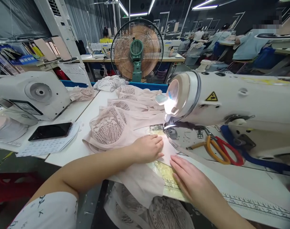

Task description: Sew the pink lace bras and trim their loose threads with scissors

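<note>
A pale pink bra with lace cups [109, 127] lies on the white sewing table, its plain fabric reaching the needle area of the sewing machine [230, 92]. My left hand [147, 149] rests on this fabric just in front of the presser foot, its fingers bent and closed on the cloth. My right hand [192, 176] lies to the right and nearer me, fingers stretched out flat along the fabric's edge. Beneath it, a yellowish patch with ruler markings [170, 178] shows on the table. A narrow pale strip [190, 152] runs from the foot toward the right.
Orange- and red-handled scissors [221, 149] lie under the machine arm. More bras [135, 92] are lined up behind, and others hang below the table edge [156, 213]. A phone [50, 131] on papers and a second machine [32, 93] stand left. A large fan [137, 49] faces me.
</note>
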The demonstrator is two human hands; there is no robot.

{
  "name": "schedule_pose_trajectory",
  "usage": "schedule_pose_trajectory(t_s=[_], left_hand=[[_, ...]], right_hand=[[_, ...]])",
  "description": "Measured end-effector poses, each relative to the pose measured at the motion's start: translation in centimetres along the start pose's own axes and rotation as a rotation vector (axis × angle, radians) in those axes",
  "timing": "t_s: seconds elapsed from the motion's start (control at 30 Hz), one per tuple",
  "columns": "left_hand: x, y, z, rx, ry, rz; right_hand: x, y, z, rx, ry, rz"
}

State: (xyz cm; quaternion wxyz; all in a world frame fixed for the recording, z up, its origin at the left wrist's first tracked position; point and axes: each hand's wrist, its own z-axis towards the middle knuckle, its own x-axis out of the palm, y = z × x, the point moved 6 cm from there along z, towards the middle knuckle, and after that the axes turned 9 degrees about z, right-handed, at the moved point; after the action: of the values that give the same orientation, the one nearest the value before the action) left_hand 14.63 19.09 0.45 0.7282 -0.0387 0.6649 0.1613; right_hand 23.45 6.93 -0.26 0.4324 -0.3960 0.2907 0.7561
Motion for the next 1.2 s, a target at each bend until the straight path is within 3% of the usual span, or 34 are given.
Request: schedule_pose_trajectory(t_s=[0.13, 0.57, 0.73, 0.87, 1.03, 1.2], left_hand=[[0.3, 0.5, 0.8, -0.026, 0.037, 0.017], [-0.1, 1.6, 2.6, 0.005, 0.154, 0.054], [-0.4, 2.3, 3.1, 0.07, 0.056, 0.107], [-0.8, 0.9, 2.8, 0.199, -0.079, 0.147], [-0.6, -0.9, 0.9, 0.262, -0.099, 0.152], [-0.9, -0.1, -0.5, 0.251, -0.107, 0.083]], right_hand=[[-0.1, 0.1, -0.8, 0.009, 0.02, -0.012], [0.1, 0.1, 0.3, 0.024, -0.005, -0.061], [0.8, 0.1, 1.4, 0.031, 0.003, -0.09], [1.3, 0.3, 2.5, 0.059, -0.026, -0.084], [1.7, 0.7, 3.1, 0.079, -0.052, -0.062], [1.4, 0.8, 2.8, 0.099, -0.081, -0.03]])
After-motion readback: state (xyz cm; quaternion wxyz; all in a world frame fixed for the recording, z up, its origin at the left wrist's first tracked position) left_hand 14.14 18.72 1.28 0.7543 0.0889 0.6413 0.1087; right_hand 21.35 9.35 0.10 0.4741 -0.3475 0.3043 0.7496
